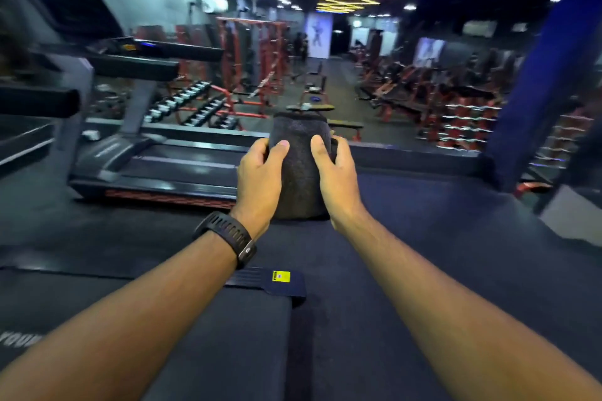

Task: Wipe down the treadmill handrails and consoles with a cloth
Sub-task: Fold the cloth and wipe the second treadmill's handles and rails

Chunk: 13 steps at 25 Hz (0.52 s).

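A dark grey cloth hangs stretched between both my hands in the middle of the view, held out in front of me above the floor. My left hand, with a black watch on its wrist, grips the cloth's left edge with the thumb on its front. My right hand grips the right edge the same way. A treadmill stands to the left, its padded black handrails and dark console up at the far left, apart from the cloth.
Below me lies a dark treadmill belt end with a yellow sticker. Dumbbell racks, red frames and benches fill the gym floor beyond. A blue pillar stands at the right. Another padded rail end juts in at the left edge.
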{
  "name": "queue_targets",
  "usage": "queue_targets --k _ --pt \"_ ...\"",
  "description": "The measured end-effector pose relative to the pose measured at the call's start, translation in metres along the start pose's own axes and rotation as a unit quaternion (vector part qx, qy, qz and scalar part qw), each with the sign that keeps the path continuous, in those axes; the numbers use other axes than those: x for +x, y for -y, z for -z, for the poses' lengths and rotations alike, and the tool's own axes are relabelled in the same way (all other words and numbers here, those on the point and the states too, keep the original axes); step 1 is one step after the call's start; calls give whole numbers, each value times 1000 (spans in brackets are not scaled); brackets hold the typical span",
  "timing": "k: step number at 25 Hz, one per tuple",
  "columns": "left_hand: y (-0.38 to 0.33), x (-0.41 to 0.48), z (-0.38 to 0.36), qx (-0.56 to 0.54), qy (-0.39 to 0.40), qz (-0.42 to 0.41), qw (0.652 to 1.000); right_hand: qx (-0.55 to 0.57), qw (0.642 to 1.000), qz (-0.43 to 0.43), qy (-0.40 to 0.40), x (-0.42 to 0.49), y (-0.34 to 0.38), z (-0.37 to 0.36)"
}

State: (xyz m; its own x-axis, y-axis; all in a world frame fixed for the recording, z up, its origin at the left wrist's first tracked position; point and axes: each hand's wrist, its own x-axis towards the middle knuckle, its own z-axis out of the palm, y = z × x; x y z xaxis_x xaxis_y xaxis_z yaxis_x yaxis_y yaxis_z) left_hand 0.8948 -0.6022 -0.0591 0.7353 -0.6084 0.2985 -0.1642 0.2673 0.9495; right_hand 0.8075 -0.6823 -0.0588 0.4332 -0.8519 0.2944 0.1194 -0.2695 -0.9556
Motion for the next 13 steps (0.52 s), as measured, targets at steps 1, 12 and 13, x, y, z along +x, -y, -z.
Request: queue_targets --k 1,12,13 --pt "3 8 4 0 -31 -3 1000 4 1000 3 28 13 -5 -9" --pt "37 120 86 82 -297 -58 950 88 960 16 264 135 -42 -167" --pt "37 128 96 95 -320 -55 941 99 953 11 286 141 -43 -184"
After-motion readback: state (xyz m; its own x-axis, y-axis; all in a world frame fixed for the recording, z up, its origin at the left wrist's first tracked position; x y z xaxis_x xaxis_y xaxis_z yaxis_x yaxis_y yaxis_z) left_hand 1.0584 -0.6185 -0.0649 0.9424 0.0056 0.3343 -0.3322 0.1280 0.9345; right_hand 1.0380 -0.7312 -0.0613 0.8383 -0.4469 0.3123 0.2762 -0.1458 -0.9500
